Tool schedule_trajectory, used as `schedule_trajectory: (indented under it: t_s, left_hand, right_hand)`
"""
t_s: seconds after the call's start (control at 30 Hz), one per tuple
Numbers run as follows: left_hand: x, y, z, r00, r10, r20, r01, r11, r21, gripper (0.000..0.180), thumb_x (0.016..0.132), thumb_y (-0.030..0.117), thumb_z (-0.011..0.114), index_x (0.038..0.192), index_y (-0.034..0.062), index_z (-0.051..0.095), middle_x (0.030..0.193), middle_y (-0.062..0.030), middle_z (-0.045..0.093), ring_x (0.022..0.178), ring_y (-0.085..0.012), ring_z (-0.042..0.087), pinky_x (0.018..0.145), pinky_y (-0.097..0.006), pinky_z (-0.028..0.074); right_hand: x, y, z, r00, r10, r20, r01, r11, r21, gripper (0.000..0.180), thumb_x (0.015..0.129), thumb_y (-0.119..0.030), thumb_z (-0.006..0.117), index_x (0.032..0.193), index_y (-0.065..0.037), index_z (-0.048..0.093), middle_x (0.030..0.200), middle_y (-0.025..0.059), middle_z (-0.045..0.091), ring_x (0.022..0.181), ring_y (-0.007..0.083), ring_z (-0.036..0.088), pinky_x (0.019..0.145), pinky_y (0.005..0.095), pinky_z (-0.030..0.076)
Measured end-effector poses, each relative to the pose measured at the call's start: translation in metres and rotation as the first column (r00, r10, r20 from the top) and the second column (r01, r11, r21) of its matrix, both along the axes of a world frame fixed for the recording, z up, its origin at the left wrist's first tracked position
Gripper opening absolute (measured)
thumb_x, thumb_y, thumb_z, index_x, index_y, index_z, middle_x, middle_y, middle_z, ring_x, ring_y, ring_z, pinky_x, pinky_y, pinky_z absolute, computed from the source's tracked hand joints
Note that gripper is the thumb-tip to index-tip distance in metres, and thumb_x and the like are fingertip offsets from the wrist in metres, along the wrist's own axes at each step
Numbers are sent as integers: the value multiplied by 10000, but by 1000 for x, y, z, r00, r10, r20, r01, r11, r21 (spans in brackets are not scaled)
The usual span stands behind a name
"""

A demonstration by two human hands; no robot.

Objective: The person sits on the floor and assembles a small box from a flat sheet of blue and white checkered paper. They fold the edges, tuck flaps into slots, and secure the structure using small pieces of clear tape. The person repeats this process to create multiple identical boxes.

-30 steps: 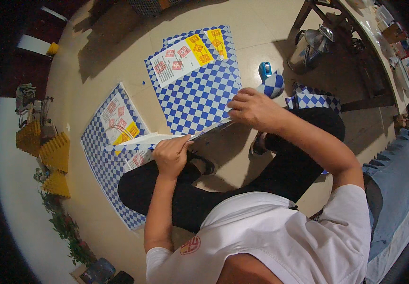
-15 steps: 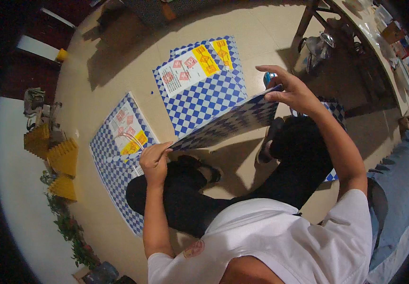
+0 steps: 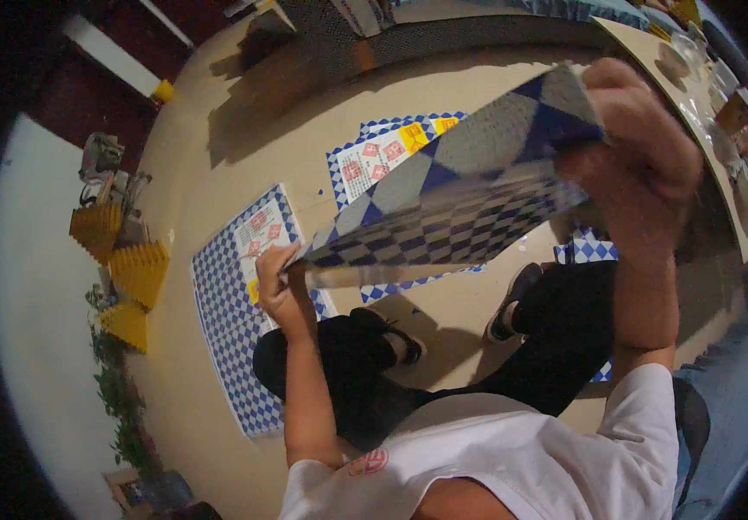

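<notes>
A flat blue-and-white checked sheet (image 3: 465, 204) is lifted in front of me, tilted so that its right end is raised toward me. My left hand (image 3: 280, 282) pinches its left corner. At the raised right end, my right hand (image 3: 638, 152) is closed on the sheet, partly smeared by motion. On the floor beyond lie similar checked pieces (image 3: 337, 178) with white printed panels and yellow patches, partly hidden behind the held sheet. Another checked piece (image 3: 226, 277) lies flat on the floor to the left, partly behind my left hand.
More checked material (image 3: 595, 249) shows beside my right knee. A long table (image 3: 677, 95) crowded with items runs along the right. Yellow stepped objects (image 3: 140, 273) and a green plant (image 3: 118, 390) stand by the left wall. A dark patterned piece of furniture (image 3: 443, 43) stands at the back.
The held sheet has risen, its right end coming up and closer to me with my right hand. My left hand keeps its corner. The view has shifted, showing more of the back.
</notes>
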State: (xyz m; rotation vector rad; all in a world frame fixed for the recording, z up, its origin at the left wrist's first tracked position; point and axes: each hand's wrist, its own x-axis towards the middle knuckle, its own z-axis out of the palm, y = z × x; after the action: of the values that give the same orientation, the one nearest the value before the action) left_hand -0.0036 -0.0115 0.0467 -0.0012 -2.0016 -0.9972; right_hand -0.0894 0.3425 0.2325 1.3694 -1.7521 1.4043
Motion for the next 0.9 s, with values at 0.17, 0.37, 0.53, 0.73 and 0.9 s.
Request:
schedule_trajectory:
  t_s: [0.17,0.37,0.53,0.73,0.9]
  left_hand:
    - [-6,-7,-42,963,-192,187,149,964,222,340,851,121,782,1170,53,687,1198,-115,654,1152,-274,598,1059,-382,418]
    - [40,49,-2,717,-691,92,488,592,641,426,888,208,783,1255,41,644,1202,-80,651,1177,-197,588,1054,-346,426]
    - [54,59,-20,662,-735,145,392,504,770,230,920,85,736,1130,32,659,1011,-17,667,948,-97,612,861,-261,499]
    - [55,71,-41,717,-642,271,143,516,844,202,939,146,737,1086,39,651,923,-3,654,803,-59,588,711,-223,489]
    - [54,78,-76,686,-684,246,62,392,918,225,916,88,741,1107,12,652,923,-30,665,751,-99,620,692,-243,515]
  right_hand:
    - [47,-40,21,990,-40,-138,77,959,273,327,700,-144,829,987,-20,732,718,39,589,652,183,596,544,307,419]
    - [53,-73,-55,970,-27,242,-113,830,546,166,817,-111,743,973,-62,712,808,111,632,748,307,648,615,403,499]
    - [39,-93,-111,859,-19,512,-325,752,573,163,888,-154,699,1011,-48,699,891,151,704,832,347,693,706,422,531]
    - [25,-108,-154,722,-198,663,-375,694,615,189,926,-205,694,997,-30,701,843,158,713,763,288,702,698,384,520]
    - [10,-107,-199,508,-199,838,-537,687,489,227,987,-252,669,1023,-31,702,783,54,653,727,131,566,676,291,456]
